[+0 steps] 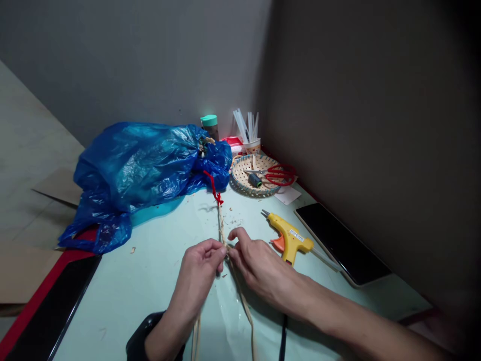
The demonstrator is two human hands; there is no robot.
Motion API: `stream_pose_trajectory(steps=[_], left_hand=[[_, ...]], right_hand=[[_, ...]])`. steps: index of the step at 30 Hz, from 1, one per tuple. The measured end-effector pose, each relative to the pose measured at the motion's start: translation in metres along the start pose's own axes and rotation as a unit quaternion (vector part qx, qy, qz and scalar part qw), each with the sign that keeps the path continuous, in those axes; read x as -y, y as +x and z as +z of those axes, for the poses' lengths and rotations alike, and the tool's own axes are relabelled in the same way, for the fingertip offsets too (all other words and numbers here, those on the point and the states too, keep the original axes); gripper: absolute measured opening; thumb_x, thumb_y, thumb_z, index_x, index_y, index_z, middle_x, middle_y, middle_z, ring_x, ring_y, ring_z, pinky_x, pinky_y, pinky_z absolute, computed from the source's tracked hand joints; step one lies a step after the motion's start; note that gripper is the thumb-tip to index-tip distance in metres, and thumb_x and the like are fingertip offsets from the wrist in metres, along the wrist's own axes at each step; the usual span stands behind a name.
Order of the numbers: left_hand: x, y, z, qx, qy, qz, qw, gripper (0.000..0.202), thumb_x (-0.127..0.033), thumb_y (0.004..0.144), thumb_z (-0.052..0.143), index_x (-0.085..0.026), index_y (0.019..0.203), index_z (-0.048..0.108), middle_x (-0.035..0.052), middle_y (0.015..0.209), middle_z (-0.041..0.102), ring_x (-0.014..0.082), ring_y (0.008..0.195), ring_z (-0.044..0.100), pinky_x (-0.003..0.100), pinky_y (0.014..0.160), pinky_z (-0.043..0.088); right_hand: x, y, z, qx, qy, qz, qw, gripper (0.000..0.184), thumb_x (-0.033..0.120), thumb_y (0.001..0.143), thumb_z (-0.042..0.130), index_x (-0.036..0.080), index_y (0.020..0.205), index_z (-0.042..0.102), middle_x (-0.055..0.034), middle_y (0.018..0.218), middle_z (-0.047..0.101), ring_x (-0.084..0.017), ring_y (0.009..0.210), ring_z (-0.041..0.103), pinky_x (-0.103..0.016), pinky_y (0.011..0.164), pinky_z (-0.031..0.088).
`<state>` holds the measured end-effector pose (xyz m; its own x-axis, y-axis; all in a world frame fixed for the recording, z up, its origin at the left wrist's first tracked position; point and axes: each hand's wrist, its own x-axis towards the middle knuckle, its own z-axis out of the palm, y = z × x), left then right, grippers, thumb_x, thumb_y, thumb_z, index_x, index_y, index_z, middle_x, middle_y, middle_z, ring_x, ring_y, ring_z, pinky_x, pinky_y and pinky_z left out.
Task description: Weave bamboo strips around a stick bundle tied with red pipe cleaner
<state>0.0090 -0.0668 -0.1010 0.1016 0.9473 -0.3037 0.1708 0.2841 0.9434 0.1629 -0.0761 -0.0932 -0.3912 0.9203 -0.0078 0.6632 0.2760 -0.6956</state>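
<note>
My left hand [201, 268] and my right hand [259, 268] meet at the middle of the pale green table [150, 281]. Both pinch a thin braid of tan straw strips [221, 225]. The braid runs away from me to a red tie [214, 189] at its far end. Loose strip ends trail back toward me under my wrists. My left fingers are closed on the braid from the left, and my right thumb and fingers close on it from the right, with the index finger raised.
A crumpled blue plastic bag [139, 168] fills the back left. A yellow glue gun [289, 238] lies right of my hands, beside a dark tablet [340, 240]. A woven basket [240, 175] holds red scissors [280, 174]. A cup of glue sticks [251, 135] and a teal-capped jar [209, 125] stand behind.
</note>
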Motion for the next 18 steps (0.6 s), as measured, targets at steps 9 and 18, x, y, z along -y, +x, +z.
stream_pose_trajectory(steps=[9, 18], left_hand=[[-0.003, -0.004, 0.004, -0.029, 0.016, 0.033, 0.999, 0.019, -0.030, 0.076, 0.060, -0.015, 0.065, 0.062, 0.0005, 0.055, 0.058, 0.0115, 0.052, 0.049, 0.022, 0.052, 0.035], [-0.004, -0.007, 0.001, 0.009, -0.046, -0.003, 0.999, 0.030, -0.039, 0.082, 0.056, -0.011, 0.083, 0.066, -0.0033, 0.039, 0.047, 0.0074, 0.040, 0.036, 0.020, 0.044, 0.025]], right_hand=[[0.006, 0.001, -0.001, -0.003, -0.156, -0.013, 0.988, 0.018, 0.026, 0.092, 0.035, 0.017, 0.084, 0.049, 0.0028, 0.056, 0.037, -0.009, 0.048, 0.013, -0.029, 0.051, 0.010], [0.009, -0.006, 0.007, 0.012, -0.161, -0.059, 0.985, 0.018, 0.023, 0.090, 0.037, 0.016, 0.094, 0.053, -0.0027, 0.064, 0.058, -0.010, 0.045, 0.029, -0.030, 0.052, 0.014]])
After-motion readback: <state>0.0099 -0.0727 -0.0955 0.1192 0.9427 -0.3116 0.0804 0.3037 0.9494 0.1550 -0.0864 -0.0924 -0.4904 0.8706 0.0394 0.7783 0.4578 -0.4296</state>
